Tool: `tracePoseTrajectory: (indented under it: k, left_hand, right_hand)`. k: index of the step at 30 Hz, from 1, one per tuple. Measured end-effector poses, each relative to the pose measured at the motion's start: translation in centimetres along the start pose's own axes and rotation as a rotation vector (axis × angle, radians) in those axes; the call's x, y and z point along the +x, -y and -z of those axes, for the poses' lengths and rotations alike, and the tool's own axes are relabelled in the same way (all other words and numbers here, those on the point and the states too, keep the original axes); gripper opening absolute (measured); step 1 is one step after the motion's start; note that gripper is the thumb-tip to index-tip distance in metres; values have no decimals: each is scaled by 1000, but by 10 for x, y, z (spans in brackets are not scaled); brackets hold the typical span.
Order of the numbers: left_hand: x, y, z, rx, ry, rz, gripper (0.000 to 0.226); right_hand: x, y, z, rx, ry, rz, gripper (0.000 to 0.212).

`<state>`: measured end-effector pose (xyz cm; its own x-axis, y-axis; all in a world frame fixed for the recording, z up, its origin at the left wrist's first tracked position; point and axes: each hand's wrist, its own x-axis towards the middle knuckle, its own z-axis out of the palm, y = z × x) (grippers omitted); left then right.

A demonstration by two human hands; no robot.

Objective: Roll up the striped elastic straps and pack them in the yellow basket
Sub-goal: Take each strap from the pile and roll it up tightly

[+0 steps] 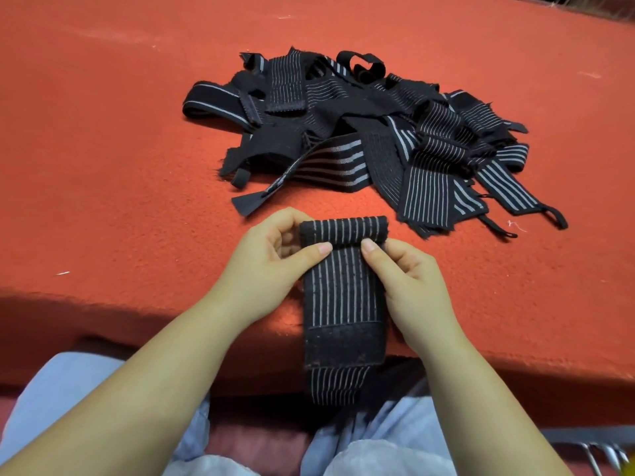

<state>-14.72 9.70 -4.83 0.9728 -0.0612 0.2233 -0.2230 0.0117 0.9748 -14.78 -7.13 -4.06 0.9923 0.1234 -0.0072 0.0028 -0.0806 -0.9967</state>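
1. Clearly soft goods: the strap (343,297) in my hands reads as light, limp, stretchy webbing. I judge it will spring open unless the roll stays pinched at both ends.
2. Best hold, I reckon: thumbs behind the rolled end (344,228), fingers over the top, one hand at each edge.
3. My left hand (275,255) curls round the roll's left end; my right hand (409,269) pinches the right end, thumb on the striped face.
4. Looks: black elastic, thin pale lengthwise stripes, a plain fuzzy black patch near the table edge.
5. Location: strap lies on the red table (103,166), roll at the far end, tail hanging over the near edge towards my lap.
6. Loose pile of straps (360,132) sits just beyond the roll. Yellow basket not identifiable in view.
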Motion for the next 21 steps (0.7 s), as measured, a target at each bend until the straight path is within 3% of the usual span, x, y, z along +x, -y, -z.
tracePoseTrajectory:
  k: [6, 15, 21]
  left_hand:
    - [-2, -2, -1, -75, -30, -15, 38]
    - [-1, 0, 0, 138, -75, -89, 40]
    - [-3, -3, 1, 137, 11, -56, 20]
  right_hand:
    - [1, 4, -3, -12, -15, -1, 27]
    - [-3, 5, 2, 152, 50, -11, 22]
    - [-2, 2, 5, 230, 48, 14, 31]
